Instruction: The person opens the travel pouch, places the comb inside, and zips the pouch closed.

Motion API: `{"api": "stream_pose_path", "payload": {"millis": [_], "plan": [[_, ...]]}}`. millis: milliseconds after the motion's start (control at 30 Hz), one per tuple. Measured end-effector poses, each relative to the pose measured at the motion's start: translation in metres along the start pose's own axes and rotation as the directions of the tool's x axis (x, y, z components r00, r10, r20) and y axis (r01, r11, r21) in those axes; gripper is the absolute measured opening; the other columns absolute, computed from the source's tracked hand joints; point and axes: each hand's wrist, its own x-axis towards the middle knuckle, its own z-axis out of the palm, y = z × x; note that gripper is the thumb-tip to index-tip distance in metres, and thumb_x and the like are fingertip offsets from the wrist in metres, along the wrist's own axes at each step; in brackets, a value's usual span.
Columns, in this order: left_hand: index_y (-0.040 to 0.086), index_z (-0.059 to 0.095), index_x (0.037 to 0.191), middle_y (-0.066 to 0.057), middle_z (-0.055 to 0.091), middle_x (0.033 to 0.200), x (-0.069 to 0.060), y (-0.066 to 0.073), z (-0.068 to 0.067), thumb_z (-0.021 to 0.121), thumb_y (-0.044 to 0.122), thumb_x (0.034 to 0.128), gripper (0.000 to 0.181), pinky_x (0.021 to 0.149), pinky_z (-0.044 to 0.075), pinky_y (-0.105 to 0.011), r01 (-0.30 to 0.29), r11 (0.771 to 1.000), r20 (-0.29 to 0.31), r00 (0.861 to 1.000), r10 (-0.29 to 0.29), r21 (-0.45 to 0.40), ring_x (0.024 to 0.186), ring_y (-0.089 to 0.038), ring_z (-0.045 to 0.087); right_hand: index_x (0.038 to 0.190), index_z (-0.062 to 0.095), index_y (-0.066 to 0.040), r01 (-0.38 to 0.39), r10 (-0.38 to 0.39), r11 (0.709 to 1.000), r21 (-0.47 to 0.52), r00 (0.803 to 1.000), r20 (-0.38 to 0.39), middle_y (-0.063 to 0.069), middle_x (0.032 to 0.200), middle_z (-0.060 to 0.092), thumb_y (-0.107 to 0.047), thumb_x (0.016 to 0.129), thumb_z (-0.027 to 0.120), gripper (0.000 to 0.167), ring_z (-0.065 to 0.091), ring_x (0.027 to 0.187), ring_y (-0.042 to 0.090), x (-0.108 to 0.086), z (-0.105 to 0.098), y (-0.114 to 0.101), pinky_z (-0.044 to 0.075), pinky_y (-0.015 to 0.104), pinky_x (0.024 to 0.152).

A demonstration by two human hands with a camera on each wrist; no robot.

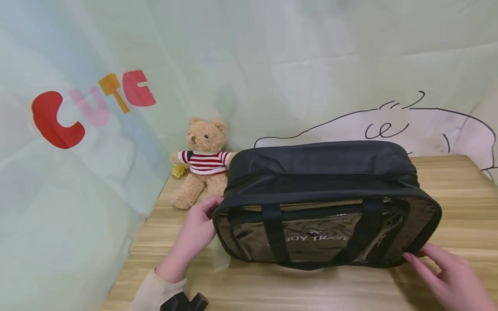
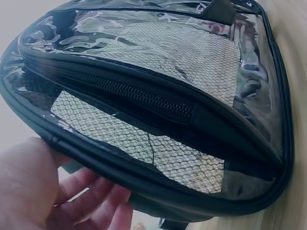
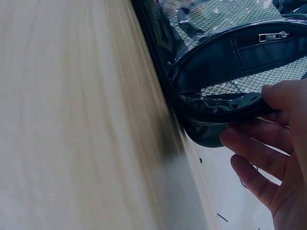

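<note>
A black travel bag (image 1: 319,160) with a see-through front stands upright on the table, white lettering and a drooping strap handle (image 1: 280,235) facing me. My left hand (image 1: 200,224) holds its left edge, fingers curled behind the piping. At the lower right corner my right hand (image 1: 447,272) pinches the rim, thumb in front and fingers behind, as the right wrist view shows. The front pocket's zipper (image 2: 144,100) runs across the clear panel in the left wrist view, and a silver zipper pull (image 3: 273,36) shows in the right one. Pale mesh (image 2: 192,57) is visible through the plastic.
A teddy bear (image 1: 206,160) in a striped sweater sits behind the bag's left side, with a small yellow thing (image 1: 179,170) beside it. Wood-grain tabletop (image 1: 459,207) extends around the bag. A printed cloth backdrop (image 1: 272,65) closes off the back and left.
</note>
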Motion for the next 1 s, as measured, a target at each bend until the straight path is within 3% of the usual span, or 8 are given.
{"api": "stream_pose_path", "payload": {"millis": [200,300,400,467,533,733,1000], "plan": [[0.005,0.075,0.103,-0.007,0.074,0.101,-0.002,-0.004,-0.003,0.069,0.007,0.0966,0.009,0.081,0.053,-0.023,-0.064,0.997,0.046,0.997,0.062,0.041,0.090,-0.006,0.063,0.098,0.072,-0.021,0.031,-0.031,0.999,0.019,1.000,0.006,-0.022,0.089,0.069,0.004,0.079,0.083,0.033,0.051,0.070,-0.012,0.003,0.001,-0.002,0.038,0.010,0.059],[0.007,0.075,0.109,-0.005,0.075,0.104,-0.003,-0.007,-0.005,0.066,0.011,0.0987,0.014,0.088,0.053,-0.024,-0.091,0.995,0.131,0.988,0.085,0.043,0.096,-0.005,0.064,0.098,0.072,-0.020,0.027,-0.028,0.999,0.018,1.000,0.010,-0.023,0.090,0.068,0.004,0.079,0.083,0.032,0.050,0.071,-0.012,0.003,0.001,-0.003,0.037,0.010,0.059],[0.008,0.075,0.111,-0.003,0.075,0.106,-0.002,-0.010,-0.007,0.063,0.011,0.1006,0.016,0.092,0.052,-0.025,-0.107,0.994,0.221,0.970,0.102,0.013,0.099,-0.006,0.063,0.098,0.072,-0.019,0.021,-0.021,0.999,0.025,1.000,0.005,-0.023,0.089,0.068,0.002,0.081,0.083,0.029,0.049,0.071,-0.013,0.001,0.002,-0.003,0.037,0.010,0.060],[0.007,0.074,0.111,-0.004,0.075,0.105,-0.001,-0.011,-0.007,0.061,0.010,0.1013,0.016,0.092,0.052,-0.025,-0.106,0.994,0.250,0.962,0.108,-0.023,0.099,-0.007,0.063,0.098,0.072,-0.019,0.016,-0.016,0.999,0.037,1.000,-0.001,-0.021,0.089,0.069,0.001,0.081,0.083,0.028,0.048,0.071,-0.012,0.000,0.002,-0.002,0.035,0.010,0.059],[0.004,0.073,0.113,-0.006,0.074,0.106,-0.001,-0.012,-0.008,0.060,0.008,0.1021,0.017,0.090,0.052,-0.024,-0.101,0.993,0.243,0.964,0.111,-0.055,0.099,-0.007,0.063,0.097,0.072,-0.019,0.022,-0.021,0.999,0.043,1.000,-0.007,-0.021,0.089,0.069,0.002,0.081,0.083,0.029,0.048,0.071,-0.012,0.000,0.003,-0.002,0.035,0.010,0.059],[0.002,0.065,0.091,0.001,0.060,0.085,-0.003,-0.010,-0.013,0.055,0.005,0.1043,0.017,0.073,0.047,-0.025,-0.097,0.992,0.150,0.983,0.109,-0.082,0.081,-0.011,0.056,0.097,0.073,-0.021,0.017,-0.017,1.000,0.025,1.000,0.008,-0.023,0.090,0.069,0.005,0.079,0.083,0.032,0.055,0.077,-0.016,0.000,0.002,-0.002,0.041,0.007,0.062],[0.003,0.069,0.096,-0.003,0.065,0.092,-0.004,0.006,-0.021,0.055,0.012,0.1066,0.020,0.077,0.048,-0.024,-0.028,1.000,0.104,0.994,0.029,-0.014,0.085,-0.012,0.057,0.096,0.072,-0.022,0.015,-0.015,1.000,0.024,1.000,0.000,-0.024,0.089,0.068,0.004,0.080,0.083,0.032,0.053,0.073,-0.013,0.000,0.002,-0.003,0.040,0.009,0.061]]}}
